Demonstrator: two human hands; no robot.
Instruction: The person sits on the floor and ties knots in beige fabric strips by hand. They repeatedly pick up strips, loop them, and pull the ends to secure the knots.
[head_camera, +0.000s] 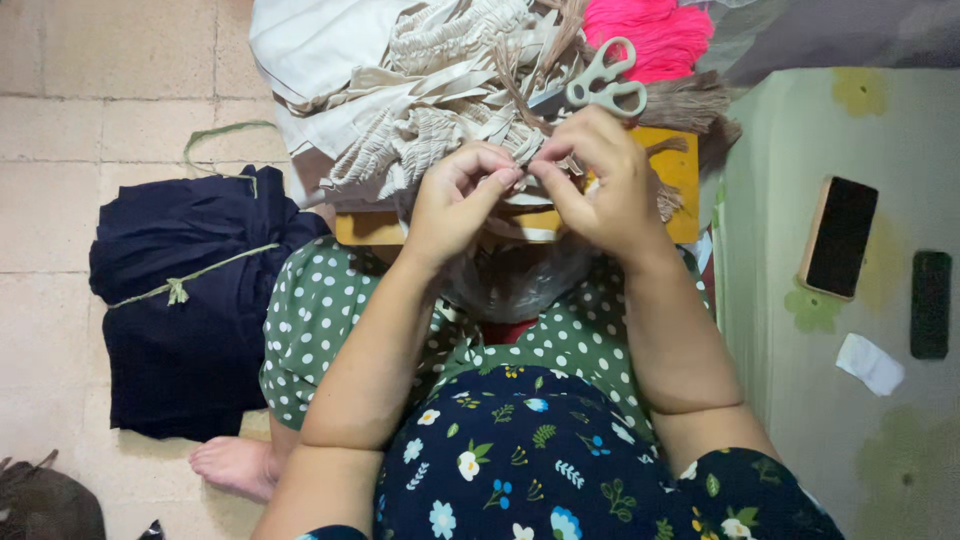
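We see both hands brought together just in front of the yellow board (672, 170), which we take as our landmark. The left hand (458, 200) is curled, its thumb and forefinger pinched on a thin strand of brown thread (527, 172); the right hand (600, 180) meets it fingertip to fingertip, also pinched closed on the same strand. The thread sits right between the two sets of fingertips, over the near edge of the board.

On the board and beyond it lies a heap of beige smocked fabric (430, 90), with loose brown fringe trailing across it. A pair of scissors (603, 78) with pale handles rests on that heap, just past the right hand. Further behind the board, at its far right, we see a bundle of bright pink yarn (650, 35).

Left of the board, on the tiled floor (60, 130), sits a folded dark navy cloth bundle (190, 300) tied with a greenish cord. Right of the board, on a pale green flowered mat (800, 400), lie a phone (838, 237) with a dark screen, a small black remote-like object (930, 304) and a crumpled white scrap (868, 362). Nearer than the board we see a lap in green polka-dot fabric (330, 310).
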